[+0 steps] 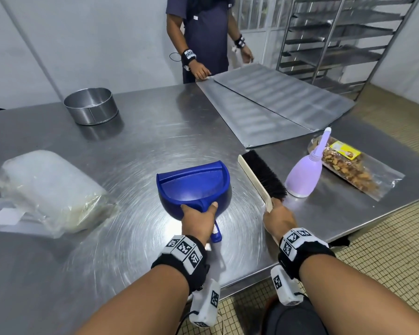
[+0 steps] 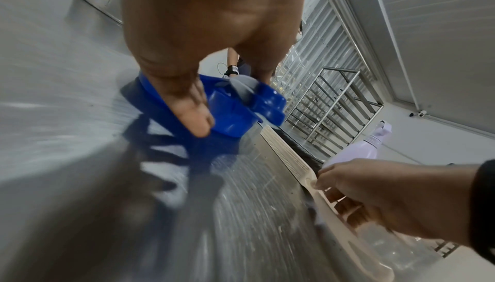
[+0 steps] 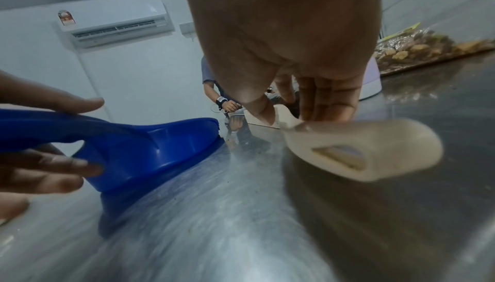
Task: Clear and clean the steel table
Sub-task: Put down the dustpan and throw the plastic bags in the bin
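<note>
A blue dustpan [image 1: 194, 187] sits on the steel table [image 1: 140, 131], mouth facing away from me. My left hand [image 1: 198, 217] grips its handle, thumb on top [image 2: 195, 121], fingers curled beneath [image 3: 53, 172]. Just to its right a hand brush [image 1: 264, 177] with a cream handle [image 3: 361, 151] and black bristles lies near the table's right edge. My right hand [image 1: 277, 217] grips that handle. Small crumbs dot the steel between the two tools.
A lilac squeeze bottle [image 1: 305, 172] and a clear bag of snacks [image 1: 348, 169] lie right of the brush. A plastic-wrapped white bundle [image 1: 49, 189] lies left, a round steel tin [image 1: 91, 106] behind. Another person [image 1: 201, 37] holds flat metal sheets [image 1: 276, 102] at the far side.
</note>
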### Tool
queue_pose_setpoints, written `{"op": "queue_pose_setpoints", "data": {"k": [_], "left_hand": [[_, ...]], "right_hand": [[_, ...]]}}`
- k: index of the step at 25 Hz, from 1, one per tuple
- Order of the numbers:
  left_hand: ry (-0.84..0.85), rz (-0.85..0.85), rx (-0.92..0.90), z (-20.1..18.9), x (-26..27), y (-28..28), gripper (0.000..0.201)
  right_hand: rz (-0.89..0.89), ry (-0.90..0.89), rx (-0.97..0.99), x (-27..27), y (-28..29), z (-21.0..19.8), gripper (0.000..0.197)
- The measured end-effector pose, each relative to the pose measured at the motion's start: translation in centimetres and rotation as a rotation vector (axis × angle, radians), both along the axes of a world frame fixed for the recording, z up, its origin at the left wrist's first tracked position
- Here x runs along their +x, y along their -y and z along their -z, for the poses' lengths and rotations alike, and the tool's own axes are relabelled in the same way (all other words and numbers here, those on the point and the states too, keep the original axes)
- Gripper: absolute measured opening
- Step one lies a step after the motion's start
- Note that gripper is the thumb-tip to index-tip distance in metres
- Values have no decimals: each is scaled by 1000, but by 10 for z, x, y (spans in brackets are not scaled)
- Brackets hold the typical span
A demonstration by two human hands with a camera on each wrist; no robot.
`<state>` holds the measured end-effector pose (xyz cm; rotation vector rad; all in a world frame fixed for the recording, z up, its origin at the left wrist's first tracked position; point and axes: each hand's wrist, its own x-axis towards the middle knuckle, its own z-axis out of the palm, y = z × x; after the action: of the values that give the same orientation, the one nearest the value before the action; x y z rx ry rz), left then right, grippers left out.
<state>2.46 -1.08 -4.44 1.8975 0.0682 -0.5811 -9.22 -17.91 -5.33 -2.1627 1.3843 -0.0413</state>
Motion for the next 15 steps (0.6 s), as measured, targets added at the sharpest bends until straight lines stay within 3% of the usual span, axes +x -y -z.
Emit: {"op": "queue_pose_setpoints", "data": {"k": [5,11,15], "left_hand": [[223,40,180,-21,12,-18,83],[385,225,187,-68,36,-61,57],[450,226,263,-90,58,-117,53]], "right_hand": [[-70,8,-122,18,-8,-31,50],[-241,289,-131,54,-46,-71,47],[-373,378,-131,83,-90,-92,47]]}}
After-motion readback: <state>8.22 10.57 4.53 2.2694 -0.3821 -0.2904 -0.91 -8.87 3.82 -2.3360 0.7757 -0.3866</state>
